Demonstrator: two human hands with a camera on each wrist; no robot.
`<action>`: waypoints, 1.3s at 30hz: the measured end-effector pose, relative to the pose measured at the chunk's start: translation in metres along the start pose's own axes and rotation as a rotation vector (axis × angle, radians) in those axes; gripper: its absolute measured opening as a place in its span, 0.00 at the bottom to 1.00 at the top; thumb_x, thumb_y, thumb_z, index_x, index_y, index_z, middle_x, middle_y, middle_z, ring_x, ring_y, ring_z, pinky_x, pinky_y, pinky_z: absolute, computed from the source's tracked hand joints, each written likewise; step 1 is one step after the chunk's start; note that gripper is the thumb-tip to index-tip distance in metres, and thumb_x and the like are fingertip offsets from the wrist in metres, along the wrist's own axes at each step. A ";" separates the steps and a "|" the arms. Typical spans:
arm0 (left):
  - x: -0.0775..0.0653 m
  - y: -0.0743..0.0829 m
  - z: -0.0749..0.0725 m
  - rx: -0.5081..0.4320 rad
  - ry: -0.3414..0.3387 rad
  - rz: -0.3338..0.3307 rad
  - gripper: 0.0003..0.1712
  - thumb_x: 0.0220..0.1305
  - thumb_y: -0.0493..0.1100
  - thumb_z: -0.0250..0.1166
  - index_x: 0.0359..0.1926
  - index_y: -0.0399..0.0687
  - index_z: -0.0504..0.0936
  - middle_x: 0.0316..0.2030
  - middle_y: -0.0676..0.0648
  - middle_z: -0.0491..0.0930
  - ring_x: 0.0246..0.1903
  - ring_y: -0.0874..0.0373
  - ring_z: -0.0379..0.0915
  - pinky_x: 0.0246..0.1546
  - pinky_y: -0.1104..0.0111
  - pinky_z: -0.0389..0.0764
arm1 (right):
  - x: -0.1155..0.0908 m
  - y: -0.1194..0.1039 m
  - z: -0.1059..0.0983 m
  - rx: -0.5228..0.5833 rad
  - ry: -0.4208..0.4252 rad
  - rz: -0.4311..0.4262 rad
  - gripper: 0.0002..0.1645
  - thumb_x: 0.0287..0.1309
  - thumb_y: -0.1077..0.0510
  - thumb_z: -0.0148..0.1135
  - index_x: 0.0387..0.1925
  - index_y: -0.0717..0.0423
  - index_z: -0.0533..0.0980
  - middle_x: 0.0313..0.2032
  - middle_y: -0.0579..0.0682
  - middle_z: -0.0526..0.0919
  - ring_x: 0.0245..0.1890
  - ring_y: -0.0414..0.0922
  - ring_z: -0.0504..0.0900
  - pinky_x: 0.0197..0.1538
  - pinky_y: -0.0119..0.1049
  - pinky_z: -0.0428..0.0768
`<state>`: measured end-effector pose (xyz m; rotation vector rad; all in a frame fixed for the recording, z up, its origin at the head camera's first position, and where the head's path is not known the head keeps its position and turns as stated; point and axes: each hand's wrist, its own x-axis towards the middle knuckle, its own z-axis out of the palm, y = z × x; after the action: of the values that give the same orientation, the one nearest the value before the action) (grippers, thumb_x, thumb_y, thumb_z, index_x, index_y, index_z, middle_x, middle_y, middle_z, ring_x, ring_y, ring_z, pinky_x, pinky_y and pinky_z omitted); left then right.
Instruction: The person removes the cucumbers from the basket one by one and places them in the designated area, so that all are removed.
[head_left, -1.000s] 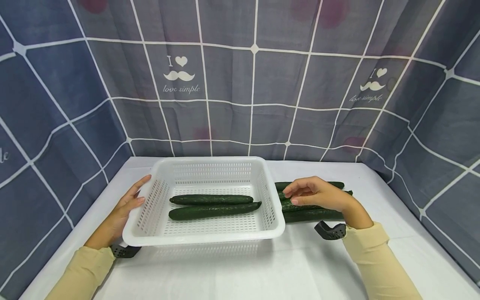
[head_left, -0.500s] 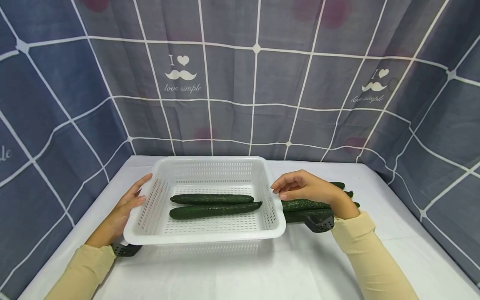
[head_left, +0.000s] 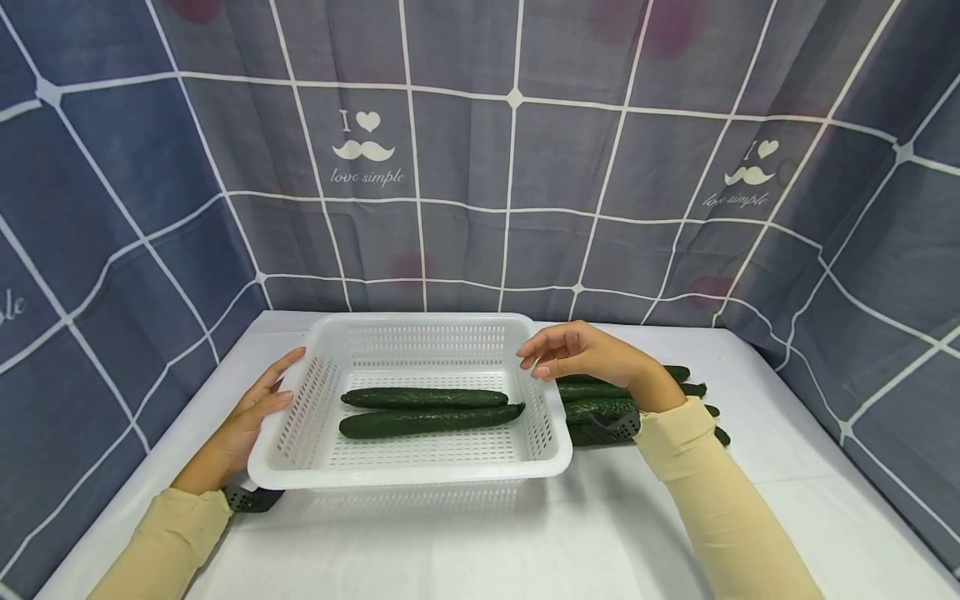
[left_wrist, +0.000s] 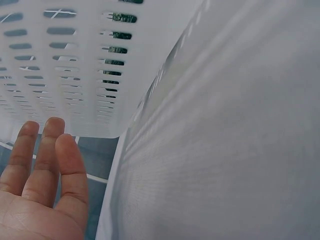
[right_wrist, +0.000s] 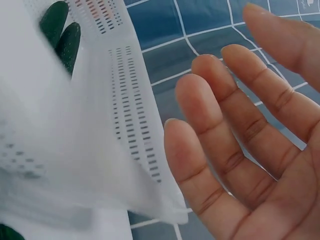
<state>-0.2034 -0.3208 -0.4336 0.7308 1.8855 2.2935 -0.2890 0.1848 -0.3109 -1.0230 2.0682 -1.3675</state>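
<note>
A white perforated plastic basket (head_left: 412, 475) holds two dark green cucumbers, one (head_left: 425, 398) lying just behind the other (head_left: 431, 421). Along its left side is my left hand (head_left: 243, 425), fingers extended by the outer wall; whether they touch it I cannot tell. In the left wrist view these fingers (left_wrist: 42, 170) look straight and hold nothing. My right hand (head_left: 588, 357) hovers at the right rim, its fingers loosely bent. The right wrist view shows those fingers (right_wrist: 232, 160) spread beside the basket wall (right_wrist: 132, 115) with nothing between them.
Several more cucumbers (head_left: 600, 410) lie side by side on the white tablecloth (head_left: 525, 550), right of the basket and partly under my right wrist. A grey-blue checked curtain (head_left: 465, 250) surrounds the table at the back and sides.
My right hand has moved left and slightly up, from over the loose cucumbers to the basket's right rim. My left hand, the basket and the cucumbers look unmoved.
</note>
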 end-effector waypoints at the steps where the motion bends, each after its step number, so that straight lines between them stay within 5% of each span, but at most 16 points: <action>1: 0.000 0.000 0.000 0.014 0.012 -0.010 0.37 0.82 0.35 0.44 0.81 0.77 0.65 0.62 0.56 0.76 0.52 0.62 0.79 0.47 0.65 0.85 | 0.003 0.000 0.000 0.006 0.002 0.003 0.24 0.68 0.67 0.69 0.62 0.73 0.78 0.52 0.51 0.89 0.53 0.47 0.87 0.58 0.39 0.83; 8: -0.003 0.000 0.001 0.079 0.059 -0.050 0.37 0.82 0.35 0.44 0.80 0.79 0.65 0.65 0.59 0.75 0.54 0.61 0.78 0.47 0.64 0.84 | 0.027 -0.002 0.004 0.073 -0.004 0.012 0.26 0.67 0.70 0.68 0.64 0.75 0.76 0.51 0.49 0.88 0.50 0.44 0.87 0.57 0.39 0.84; 20: 0.001 -0.003 -0.001 -0.015 -0.023 0.023 0.37 0.83 0.34 0.43 0.82 0.73 0.63 0.63 0.55 0.75 0.54 0.62 0.79 0.48 0.65 0.85 | 0.066 0.006 0.021 0.209 0.006 -0.012 0.26 0.64 0.75 0.66 0.63 0.73 0.77 0.50 0.47 0.89 0.49 0.43 0.88 0.58 0.41 0.84; 39: -0.001 0.001 0.002 0.014 0.018 -0.006 0.36 0.82 0.35 0.44 0.80 0.75 0.65 0.63 0.56 0.74 0.54 0.62 0.78 0.48 0.65 0.84 | 0.110 0.008 0.036 0.190 0.012 0.126 0.25 0.67 0.71 0.67 0.65 0.70 0.78 0.56 0.54 0.86 0.54 0.51 0.85 0.62 0.47 0.83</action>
<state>-0.2016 -0.3199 -0.4326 0.7074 1.9107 2.2927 -0.3345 0.0797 -0.3300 -0.7941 1.9327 -1.4748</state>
